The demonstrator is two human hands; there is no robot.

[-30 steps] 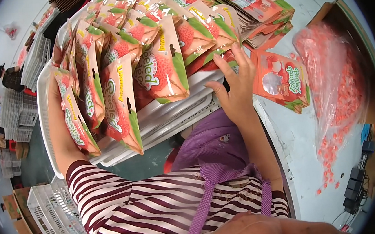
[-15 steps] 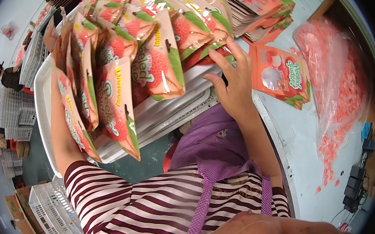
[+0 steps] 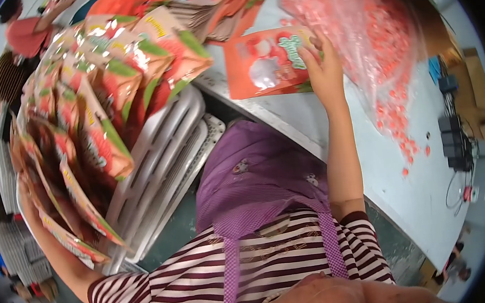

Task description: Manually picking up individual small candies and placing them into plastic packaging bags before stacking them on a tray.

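Note:
My right hand (image 3: 323, 70) grips the right end of a flat red candy pouch (image 3: 267, 70) lying on the white table, its thumb over the printed front. To the left, a white plastic crate (image 3: 188, 107) on top of a stack of crates is heaped with filled pouches (image 3: 101, 139) in red, green and tan. My left forearm (image 3: 59, 251) runs up along the outer left side of this heap. The pouches cover my left hand, so its fingers do not show.
A clear bag of pink candies (image 3: 352, 18) spills loose pieces over the table (image 3: 399, 206). Behind the flat pouch lies a pile of flat pouches (image 3: 206, 12). Black power adapters (image 3: 454, 137) with cables sit at the right. Other people (image 3: 32, 31) are at the far left.
My right hand has left the crate's edge and moved right onto the flat pouch. The view has swung to the right. My left arm stays beside the heaped pouches.

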